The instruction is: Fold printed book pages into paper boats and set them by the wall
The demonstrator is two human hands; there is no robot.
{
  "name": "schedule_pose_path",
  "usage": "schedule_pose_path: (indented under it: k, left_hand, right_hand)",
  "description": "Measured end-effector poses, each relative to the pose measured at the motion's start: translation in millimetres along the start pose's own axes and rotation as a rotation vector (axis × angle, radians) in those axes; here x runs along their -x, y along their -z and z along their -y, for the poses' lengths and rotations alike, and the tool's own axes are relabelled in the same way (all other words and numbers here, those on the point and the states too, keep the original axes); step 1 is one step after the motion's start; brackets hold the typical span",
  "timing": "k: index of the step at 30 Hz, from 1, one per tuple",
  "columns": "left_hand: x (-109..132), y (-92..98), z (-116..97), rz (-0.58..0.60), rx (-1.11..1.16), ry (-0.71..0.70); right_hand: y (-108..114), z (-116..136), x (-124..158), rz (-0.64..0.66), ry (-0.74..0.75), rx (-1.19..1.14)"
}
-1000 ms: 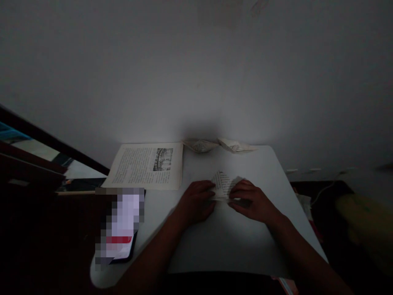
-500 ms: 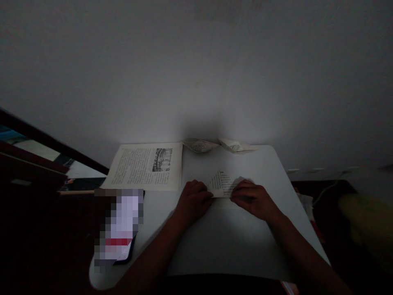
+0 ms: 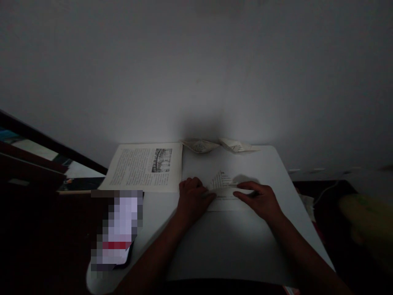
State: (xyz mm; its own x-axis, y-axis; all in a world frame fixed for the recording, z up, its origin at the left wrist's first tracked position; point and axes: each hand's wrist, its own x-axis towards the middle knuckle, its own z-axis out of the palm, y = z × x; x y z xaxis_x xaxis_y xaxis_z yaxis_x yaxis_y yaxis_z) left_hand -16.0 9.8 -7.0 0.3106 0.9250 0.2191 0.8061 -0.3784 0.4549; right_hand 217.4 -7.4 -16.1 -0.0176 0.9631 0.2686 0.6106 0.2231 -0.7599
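A printed sheet of paper (image 3: 223, 196), folded to a peak at its far side, lies on the white table (image 3: 227, 246) between my hands. A flat strip of it extends toward me below the peak. My left hand (image 3: 196, 198) presses on its left side, fingers curled and thumb on the paper. My right hand (image 3: 258, 197) pinches its right side between thumb and fingers. Beyond the sheet, against the wall, stand two folded paper boats, a left one (image 3: 201, 146) and a right one (image 3: 237, 146).
A stack of printed pages (image 3: 138, 164) lies at the table's back left. In front of it a phone (image 3: 123, 229), its screen blurred out, rests near the left edge. The wall (image 3: 196, 73) rises right behind the table. A cable (image 3: 327, 190) hangs at the right.
The paper's near strip, which was not visible below the peak before, now lies spread toward me. My right hand has shifted slightly and its thumb and fingers are farther apart.
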Motion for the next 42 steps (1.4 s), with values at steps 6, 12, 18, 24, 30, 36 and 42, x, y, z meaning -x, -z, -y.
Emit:
schedule_pose_path:
  k: [6, 12, 18, 24, 30, 36, 42]
  left_hand:
    - [0.0, -1.0, 4.3, -0.034, -0.040, 0.068]
    - [2.4, 1.5, 3.0, -0.046, -0.093, 0.088]
    - [2.8, 1.7, 1.9, -0.043, -0.097, 0.097]
    - [1.8, 2.4, 2.3, -0.035, -0.079, 0.093]
    - [3.8, 3.7, -1.7, -0.063, -0.167, 0.089]
    - [0.1, 9.9, -6.1, 0.007, -0.249, 0.068]
    - [-17.3, 17.5, -8.7, 0.159, -0.305, 0.040]
  right_hand:
    - [-2.1, -1.1, 0.4, -0.021, -0.011, 0.036]
    - [-4.4, 0.7, -5.7, -0.013, -0.015, 0.098]
    - [-6.0, -0.3, -12.1, 0.003, -0.039, 0.118]
    - [-5.2, 1.5, -14.9, 0.003, -0.015, 0.146]
    - [-4.3, 3.0, -15.1, 0.007, -0.041, 0.157]
    - [-3.1, 7.8, -14.8, 0.051, -0.048, 0.177]
    - [1.3, 24.9, -28.6, 0.248, 0.046, 0.317]
